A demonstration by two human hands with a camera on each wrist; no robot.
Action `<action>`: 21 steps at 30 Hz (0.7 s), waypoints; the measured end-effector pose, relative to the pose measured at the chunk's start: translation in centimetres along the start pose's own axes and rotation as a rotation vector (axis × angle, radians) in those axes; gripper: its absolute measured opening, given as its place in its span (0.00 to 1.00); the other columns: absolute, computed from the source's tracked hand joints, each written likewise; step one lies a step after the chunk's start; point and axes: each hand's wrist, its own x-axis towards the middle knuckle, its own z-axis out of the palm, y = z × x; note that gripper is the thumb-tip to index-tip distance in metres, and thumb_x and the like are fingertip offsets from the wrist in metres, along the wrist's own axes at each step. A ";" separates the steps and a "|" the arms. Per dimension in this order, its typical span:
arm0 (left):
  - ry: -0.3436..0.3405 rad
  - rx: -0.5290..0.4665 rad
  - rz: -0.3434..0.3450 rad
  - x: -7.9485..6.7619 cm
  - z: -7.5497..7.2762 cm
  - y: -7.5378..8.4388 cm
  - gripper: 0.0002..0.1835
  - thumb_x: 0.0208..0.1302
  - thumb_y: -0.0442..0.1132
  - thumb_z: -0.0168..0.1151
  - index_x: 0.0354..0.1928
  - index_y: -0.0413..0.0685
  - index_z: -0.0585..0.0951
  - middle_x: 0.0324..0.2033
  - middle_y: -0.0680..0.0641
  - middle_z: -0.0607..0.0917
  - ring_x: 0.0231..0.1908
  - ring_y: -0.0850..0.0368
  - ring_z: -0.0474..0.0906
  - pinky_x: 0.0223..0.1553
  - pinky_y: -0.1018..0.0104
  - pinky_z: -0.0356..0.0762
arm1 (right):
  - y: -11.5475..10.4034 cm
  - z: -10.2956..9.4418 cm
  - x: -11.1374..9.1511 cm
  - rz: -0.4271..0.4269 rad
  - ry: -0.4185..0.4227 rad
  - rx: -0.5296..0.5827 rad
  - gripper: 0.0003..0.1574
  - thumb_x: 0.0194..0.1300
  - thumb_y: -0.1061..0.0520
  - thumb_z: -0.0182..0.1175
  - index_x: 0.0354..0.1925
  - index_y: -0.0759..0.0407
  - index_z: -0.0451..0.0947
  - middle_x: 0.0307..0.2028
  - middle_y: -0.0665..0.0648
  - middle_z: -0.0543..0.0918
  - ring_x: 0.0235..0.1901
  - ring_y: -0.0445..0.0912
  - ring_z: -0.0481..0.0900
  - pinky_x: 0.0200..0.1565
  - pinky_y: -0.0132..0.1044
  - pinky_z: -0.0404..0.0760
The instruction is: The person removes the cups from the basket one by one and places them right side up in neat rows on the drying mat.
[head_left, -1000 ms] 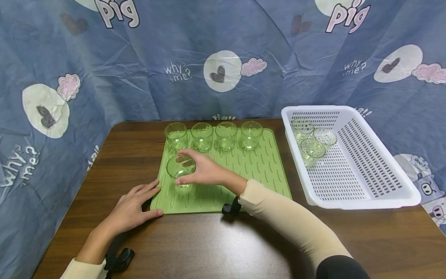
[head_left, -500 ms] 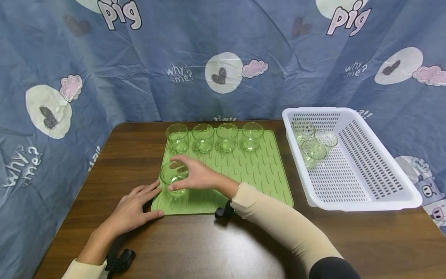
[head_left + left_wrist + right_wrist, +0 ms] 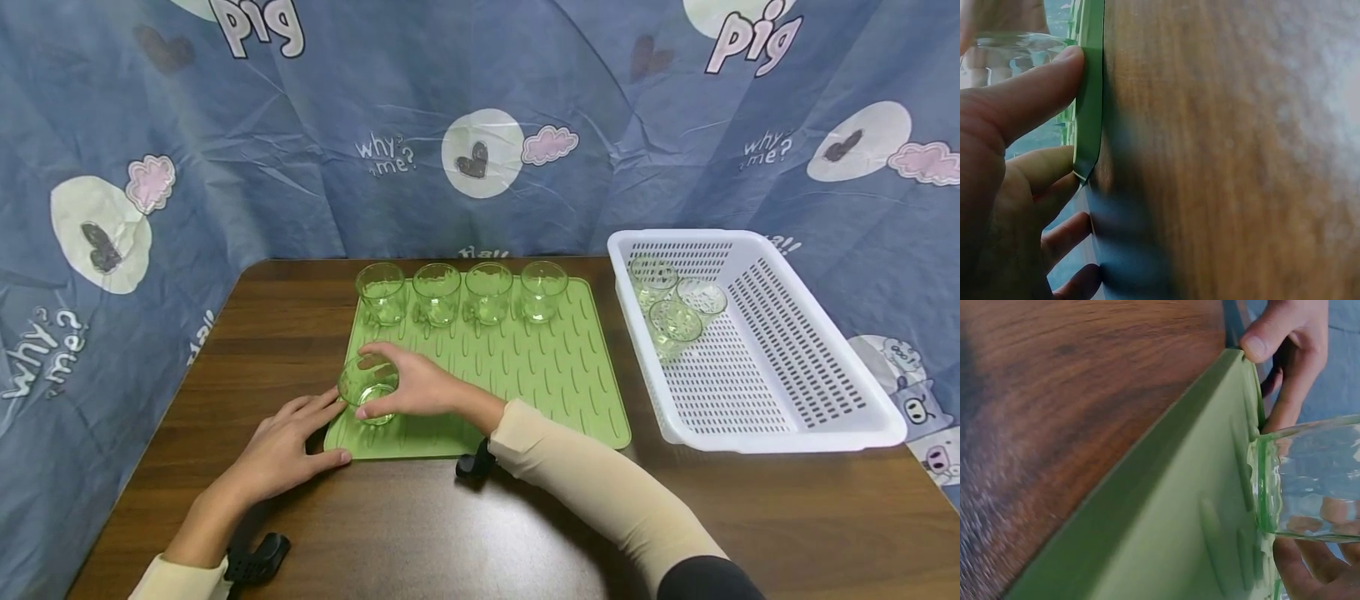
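My right hand (image 3: 420,385) grips a clear green-tinted glass (image 3: 352,390), fingers and thumb around its side. It is upright near the front left corner of a green ridged mat (image 3: 547,383). In the right wrist view the base of the glass (image 3: 1266,487) meets the mat's surface. My left hand (image 3: 288,442) lies at that same corner, its thumb at the front edge and its fingertips along the left edge. The left wrist view shows this thumb against the mat's green rim (image 3: 1089,94). Along the back of the mat stands a row of several similar glasses (image 3: 489,296).
A white perforated plastic basket (image 3: 825,342) is to the right of the mat, with three glasses (image 3: 675,325) grouped at its left side. Everything stands on a brown wooden table (image 3: 420,525). Behind it hangs a blue printed cloth (image 3: 300,167).
My right hand has moved left and a little towards the front edge, carrying the glass to the mat's left side. My left hand has stayed in place.
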 end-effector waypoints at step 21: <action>-0.005 0.018 -0.004 -0.1 0.0 0.0 0.42 0.57 0.61 0.69 0.69 0.45 0.73 0.71 0.38 0.69 0.68 0.33 0.62 0.55 0.22 0.61 | 0.6 0.8 0.1 -0.015 -0.012 0.071 0.54 0.60 0.49 0.71 0.75 0.46 0.52 0.72 0.53 0.68 0.67 0.50 0.73 0.65 0.39 0.73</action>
